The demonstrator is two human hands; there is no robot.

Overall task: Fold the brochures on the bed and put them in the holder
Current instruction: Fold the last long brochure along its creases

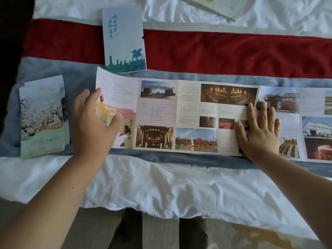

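Both hands splayed flat on unfolded brochure (179,115) on bed (143,186): left hand (91,123) over curling left end, right hand (258,130) pressing right end, nothing gripped. Second open brochure (305,123) cut off right. Folded ones: blossom cover (43,115), blue cover (124,38). Holder? Top-edge thing (224,6) cropped, can't tell.

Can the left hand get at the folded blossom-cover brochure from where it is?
Probably yes. The left hand rests on the open brochure's left end, and the folded blossom brochure lies just beside it on the blue blanket, with nothing between or on top.
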